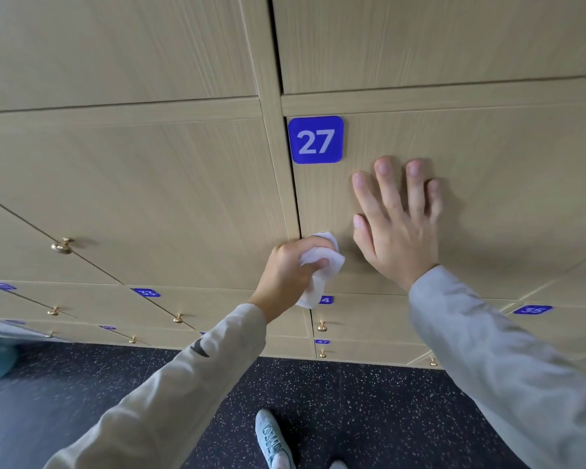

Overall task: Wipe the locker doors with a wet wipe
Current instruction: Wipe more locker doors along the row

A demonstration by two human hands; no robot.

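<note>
Left hand (293, 265) grips crumpled wet wipe (318, 262) against lower left edge of locker door 27 (487, 198). Right hand (398, 221) flat, fingers spread, bracing same door. Wiping under way; no wet streaks visible, so cleaned doors indeterminable; neighbouring doors likely remain.

The locker door (471, 184) looks like matt, pale wood-grain laminate; its knob (62, 245) is shiny brass-coloured metal, the wet wipe (322, 262) soft white cloth-like paper, the floor (352, 394) speckled dark rubber.
</note>
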